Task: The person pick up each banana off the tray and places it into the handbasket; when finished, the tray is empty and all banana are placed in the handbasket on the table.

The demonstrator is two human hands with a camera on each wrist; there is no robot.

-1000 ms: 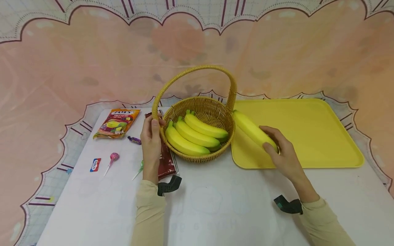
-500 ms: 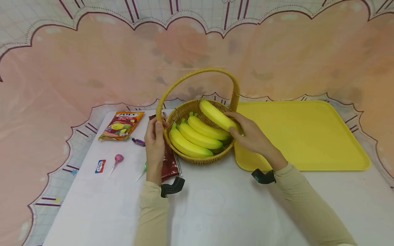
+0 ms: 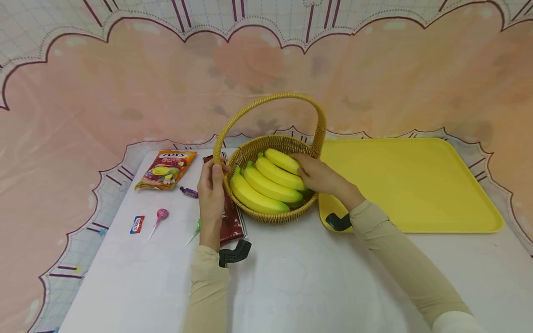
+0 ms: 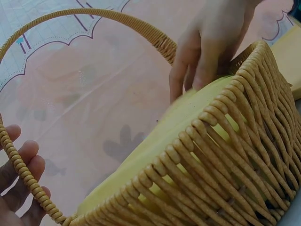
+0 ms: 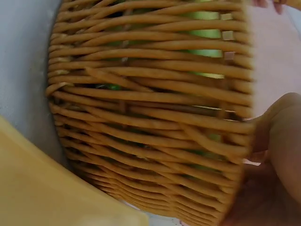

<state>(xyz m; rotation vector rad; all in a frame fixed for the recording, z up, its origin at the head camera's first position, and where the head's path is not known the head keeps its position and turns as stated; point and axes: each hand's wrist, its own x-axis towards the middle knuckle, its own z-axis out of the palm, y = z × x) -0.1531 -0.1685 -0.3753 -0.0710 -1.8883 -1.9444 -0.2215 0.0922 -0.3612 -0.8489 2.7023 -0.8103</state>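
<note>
A woven basket with a tall arched handle holds several yellow bananas with greenish ends. At its left side, my left hand grips the foot of the handle, its fingers showing around it in the left wrist view. My right hand reaches over the right rim and holds the end of the rearmost banana, which lies alongside the others inside. In the right wrist view the basket wall hides most of the fruit and the fingertips.
Right of the basket lies a yellow tray. To the left are an orange candy bag, a purple-wrapped sweet, a pink lollipop, a small sweet packet and a green lollipop. A dark red bag lies partly beneath the basket.
My right hand has carried a banana leftward from over the tray and lowered it into the basket behind the others. My left hand has stayed on the handle.
</note>
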